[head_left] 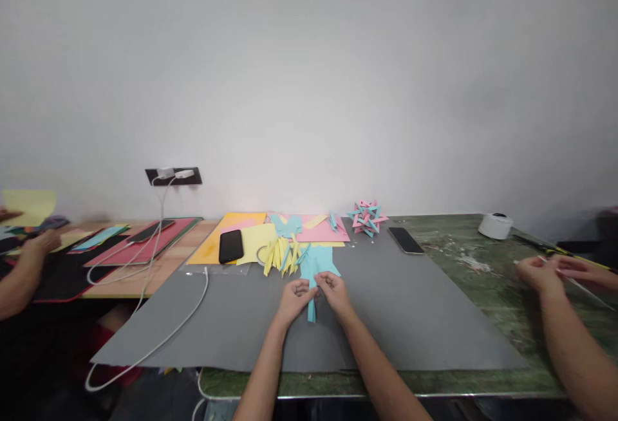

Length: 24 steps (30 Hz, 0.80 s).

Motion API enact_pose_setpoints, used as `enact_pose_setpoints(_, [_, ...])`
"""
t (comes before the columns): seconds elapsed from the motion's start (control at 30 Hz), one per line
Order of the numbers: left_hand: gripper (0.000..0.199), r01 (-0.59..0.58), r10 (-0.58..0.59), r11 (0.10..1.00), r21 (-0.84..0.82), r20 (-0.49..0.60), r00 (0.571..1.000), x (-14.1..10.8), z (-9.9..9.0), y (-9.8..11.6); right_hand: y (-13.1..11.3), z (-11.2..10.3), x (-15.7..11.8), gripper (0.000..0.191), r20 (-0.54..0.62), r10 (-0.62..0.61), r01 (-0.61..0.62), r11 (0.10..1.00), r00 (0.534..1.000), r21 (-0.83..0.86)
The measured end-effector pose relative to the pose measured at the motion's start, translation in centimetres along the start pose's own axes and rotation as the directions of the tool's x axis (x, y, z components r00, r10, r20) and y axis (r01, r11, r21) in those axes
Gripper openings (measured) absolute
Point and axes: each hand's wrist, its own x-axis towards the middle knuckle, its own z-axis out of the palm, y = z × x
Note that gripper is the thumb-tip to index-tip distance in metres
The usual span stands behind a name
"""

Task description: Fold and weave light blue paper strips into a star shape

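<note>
A folded strip of light blue paper (311, 310) is pinched between my two hands over the grey mat (396, 318). My left hand (295, 299) is closed on its left side, and my right hand (333, 289) is closed on it from the right, fingertips close together. Just behind my hands lies a sheet of blue paper (324, 257). Several folded yellow strips (280, 255) lie in a pile to its left, with a few blue pieces beside them. A pink and blue paper star ball (367, 217) sits at the back of the mat.
Phones lie on the left (231, 246) and right (406, 240) of the mat. Coloured sheets (212, 247) lie at the back. A white cable (183, 324) crosses the left side. One person's hands (541, 274) are at right, another person's arm (29, 273) at left.
</note>
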Motion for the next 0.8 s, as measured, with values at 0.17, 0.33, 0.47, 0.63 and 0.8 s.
enact_pose_setpoints(0.17, [0.033,-0.031,0.032,0.998,0.059,-0.013,0.999,-0.1,0.2,0.2,0.0,-0.2,0.1,0.032,-0.022,0.002,-0.002,1.000,1.000,-0.006])
enact_pose_setpoints(0.33, [0.031,-0.088,0.089,0.980,0.179,-0.001,0.996,-0.2,0.4,0.9,0.0,-0.4,0.3,0.033,-0.102,0.023,-0.015,0.997,0.995,0.076])
enact_pose_setpoints(0.47, [0.031,-0.104,0.102,0.981,0.165,0.023,0.995,-0.2,0.1,1.2,-0.1,-0.4,0.3,0.033,-0.057,0.025,-0.021,0.998,0.998,0.067])
enact_pose_setpoints(0.63, [0.036,-0.057,0.056,0.987,0.149,0.017,0.998,-0.2,0.0,1.1,-0.2,-0.1,0.1,0.035,0.100,0.021,-0.016,0.999,0.995,-0.044])
enact_pose_setpoints(0.8, [0.036,-0.007,-0.003,0.993,0.121,0.079,0.997,-0.2,0.1,0.9,-0.7,0.1,-0.1,0.035,0.123,0.024,-0.015,0.997,0.992,-0.073])
